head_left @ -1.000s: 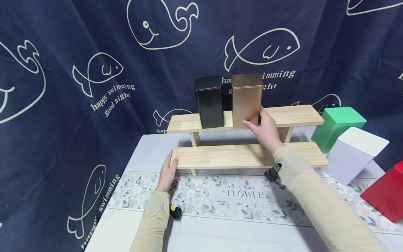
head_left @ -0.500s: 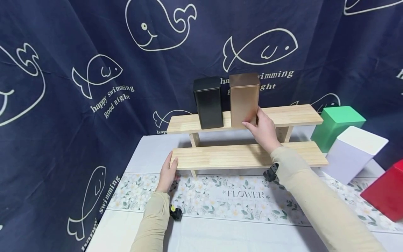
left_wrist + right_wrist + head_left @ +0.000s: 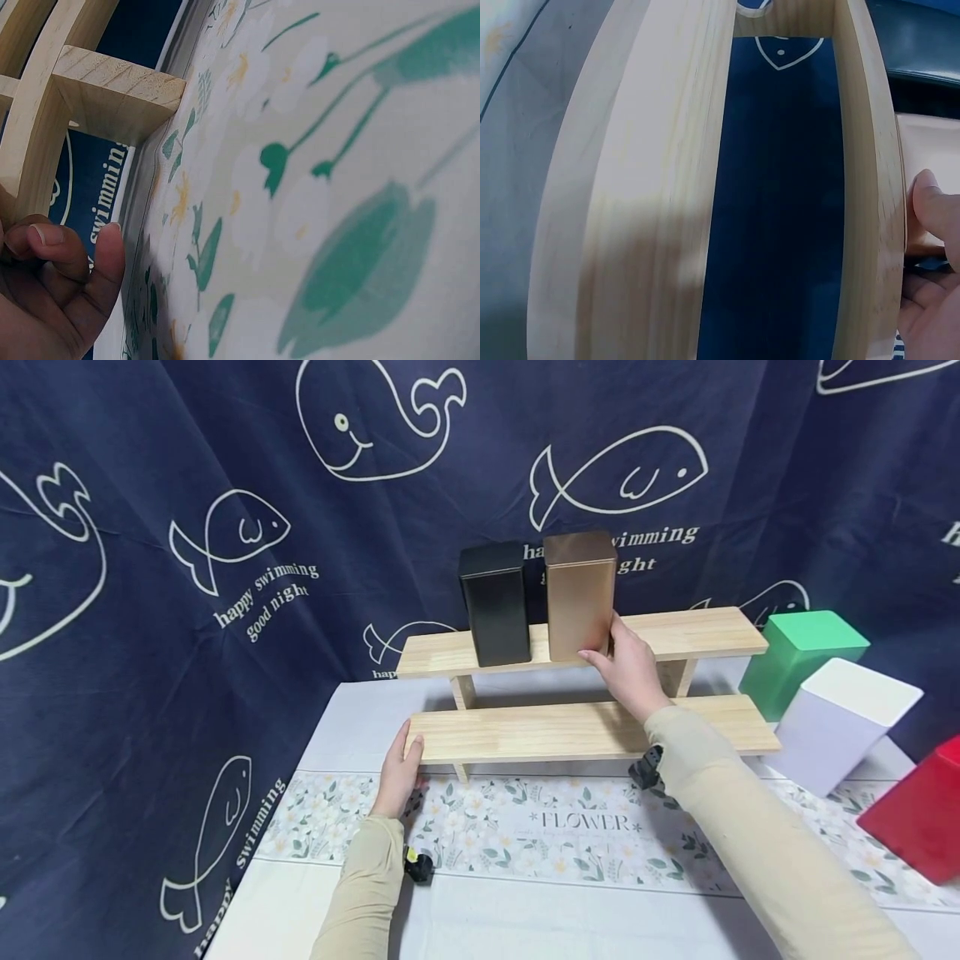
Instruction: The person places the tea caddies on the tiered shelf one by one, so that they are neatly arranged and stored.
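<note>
A two-tier wooden shelf (image 3: 517, 732) stands on the table. On its upper tier a black box (image 3: 497, 614) and a copper-coloured box (image 3: 580, 610) stand upright side by side, a narrow gap between them. My right hand (image 3: 632, 670) grips the copper box low down, thumb on its front face and fingers at its right side. In the right wrist view the thumb (image 3: 934, 206) lies on the copper box (image 3: 930, 142). My left hand (image 3: 400, 772) holds the left end of the lower tier, and in the left wrist view its fingers (image 3: 60, 251) are curled at the board's edge.
To the right of the shelf stand a green box (image 3: 802, 664), a tilted white box (image 3: 840, 727) and a red box (image 3: 918, 810). A flower-printed strip (image 3: 525, 835) crosses the table in front. A dark blue fish-print curtain (image 3: 375, 552) hangs behind and at the left.
The copper box has shifted very slightly left and back on the upper tier, with my right hand on it. My left hand has stayed on the lower tier.
</note>
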{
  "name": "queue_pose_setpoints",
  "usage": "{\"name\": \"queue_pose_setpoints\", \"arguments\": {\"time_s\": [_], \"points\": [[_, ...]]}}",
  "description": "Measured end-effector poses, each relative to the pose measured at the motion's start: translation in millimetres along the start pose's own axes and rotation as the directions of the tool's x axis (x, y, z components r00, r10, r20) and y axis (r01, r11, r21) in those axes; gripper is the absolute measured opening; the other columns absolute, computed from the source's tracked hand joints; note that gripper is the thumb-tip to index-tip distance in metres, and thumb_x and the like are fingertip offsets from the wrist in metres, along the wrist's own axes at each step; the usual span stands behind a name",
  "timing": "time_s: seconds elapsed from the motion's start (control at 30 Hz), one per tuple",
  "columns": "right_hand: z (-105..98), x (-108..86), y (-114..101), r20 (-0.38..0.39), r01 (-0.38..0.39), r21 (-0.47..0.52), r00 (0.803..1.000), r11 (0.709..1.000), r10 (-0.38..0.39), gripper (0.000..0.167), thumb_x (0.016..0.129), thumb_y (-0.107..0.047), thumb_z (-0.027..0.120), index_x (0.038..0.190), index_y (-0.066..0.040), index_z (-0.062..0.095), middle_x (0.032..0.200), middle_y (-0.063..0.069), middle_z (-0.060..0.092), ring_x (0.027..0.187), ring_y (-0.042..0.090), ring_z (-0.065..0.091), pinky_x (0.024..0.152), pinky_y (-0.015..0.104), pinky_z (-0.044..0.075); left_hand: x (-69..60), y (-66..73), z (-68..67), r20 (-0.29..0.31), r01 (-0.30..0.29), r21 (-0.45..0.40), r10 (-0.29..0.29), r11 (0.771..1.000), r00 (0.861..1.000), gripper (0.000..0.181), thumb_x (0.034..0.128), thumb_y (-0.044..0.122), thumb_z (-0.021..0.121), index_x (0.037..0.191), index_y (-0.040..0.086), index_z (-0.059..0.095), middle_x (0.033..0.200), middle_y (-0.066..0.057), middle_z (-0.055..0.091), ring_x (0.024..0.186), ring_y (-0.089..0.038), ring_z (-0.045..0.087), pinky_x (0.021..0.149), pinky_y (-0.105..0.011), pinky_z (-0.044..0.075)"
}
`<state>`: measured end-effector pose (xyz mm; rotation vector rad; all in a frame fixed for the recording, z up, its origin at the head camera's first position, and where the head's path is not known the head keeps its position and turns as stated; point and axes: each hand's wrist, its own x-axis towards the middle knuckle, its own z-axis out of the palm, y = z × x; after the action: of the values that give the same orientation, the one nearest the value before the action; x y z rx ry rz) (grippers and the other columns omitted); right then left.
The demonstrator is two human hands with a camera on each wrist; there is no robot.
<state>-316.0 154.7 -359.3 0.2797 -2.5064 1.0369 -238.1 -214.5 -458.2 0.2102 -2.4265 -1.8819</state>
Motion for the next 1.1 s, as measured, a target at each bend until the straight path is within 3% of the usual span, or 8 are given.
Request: {"name": "queue_pose_setpoints", "arguments": {"time_s": [0.1,0.23,0.3,0.47,0.67,0.73,0.9,1.1], "points": [[-1,0.4,0,0.009,0.000,-0.010,1.000,1.000,0.000,0.074,0.091,-0.022,0.071,0.150,-0.001,0.032,0.137,0.027,0.050,0.119,0.045,0.051,0.098,0.057,0.040,-5.0,8.0,0.3,0.007,-0.012,0.006,0.012,1.000,1.000,0.058,0.1050,0.026,0.045,0.156,0.012,0.022,0.123,-0.028,0.058,0.045,-0.013,0.041,0.057,-0.053,0.054],[-2,0.5,1,0.019,0.002,-0.019,1.000,1.000,-0.002,0.073,0.091,-0.021,0.071,0.150,0.000,0.032,0.135,0.029,0.051,0.119,0.046,0.051,0.098,0.057,0.040,5.4,-11.2,1.6,-0.016,-0.028,0.010,0.028,1.000,0.999,0.060,0.1040,0.036,0.045,0.157,0.017,0.023,0.130,-0.026,0.053,0.048,-0.014,0.042,0.049,-0.041,0.053],[-2,0.7,1,0.021,0.006,-0.019,1.000,1.000,-0.005,0.073,0.091,-0.020,0.072,0.149,0.000,0.033,0.135,0.029,0.051,0.119,0.046,0.051,0.099,0.057,0.040,4.0,-10.3,1.9,-0.016,-0.033,0.014,0.034,0.999,0.999,0.060,0.1040,0.036,0.045,0.157,0.018,0.023,0.132,-0.026,0.052,0.048,-0.013,0.042,0.050,-0.043,0.054],[-3,1.5,1,0.029,0.009,-0.010,1.000,1.000,-0.009,0.074,0.091,-0.019,0.072,0.150,0.001,0.031,0.137,0.029,0.049,0.122,0.045,0.049,0.101,0.057,0.038,-12.9,16.3,1.6,0.007,-0.016,0.024,0.016,1.000,1.000,0.057,0.1053,0.025,0.044,0.156,0.012,0.023,0.135,-0.027,0.051,0.046,-0.011,0.041,0.065,-0.061,0.054],[-8,-2.6,3,0.060,0.018,0.026,0.998,0.999,-0.020,0.081,0.090,-0.019,0.072,0.152,0.002,0.024,0.143,0.028,0.043,0.127,0.043,0.045,0.105,0.055,0.035,5.0,-7.2,0.2,0.012,0.000,0.012,-0.001,1.000,1.000,0.059,0.1050,0.030,0.044,0.157,0.017,0.020,0.112,-0.032,0.060,0.043,-0.014,0.041,0.058,-0.055,0.054],[-12,-6.2,4,0.072,0.018,0.037,0.997,0.999,-0.020,0.084,0.091,-0.021,0.072,0.153,0.004,0.021,0.144,0.029,0.041,0.128,0.043,0.044,0.106,0.054,0.035,10.7,-16.5,0.6,0.011,0.006,0.002,-0.007,1.000,1.000,0.060,0.1043,0.034,0.045,0.157,0.020,0.020,0.112,-0.031,0.060,0.044,-0.016,0.042,0.055,-0.051,0.054],[-23,-18.0,9,0.088,-0.005,0.060,0.996,0.998,-0.001,0.088,0.092,-0.030,0.070,0.154,0.002,0.018,0.145,0.026,0.042,0.130,0.041,0.043,0.110,0.053,0.032,15.0,-26.1,2.0,-0.006,-0.007,-0.005,0.007,1.000,1.000,0.062,0.1023,0.040,0.048,0.157,0.024,0.024,0.137,-0.021,0.051,0.049,-0.018,0.045,0.050,-0.040,0.054],[-36,-34.2,16,0.045,0.020,0.082,0.999,0.996,-0.024,0.078,0.091,-0.036,0.071,0.151,-0.005,0.033,0.141,0.022,0.048,0.128,0.039,0.047,0.110,0.054,0.031,14.0,-25.9,-0.3,-0.011,-0.033,0.000,0.033,0.999,0.999,0.062,0.1022,0.042,0.048,0.156,0.023,0.025,0.143,-0.021,0.044,0.052,-0.019,0.045,0.049,-0.037,0.053]]}}
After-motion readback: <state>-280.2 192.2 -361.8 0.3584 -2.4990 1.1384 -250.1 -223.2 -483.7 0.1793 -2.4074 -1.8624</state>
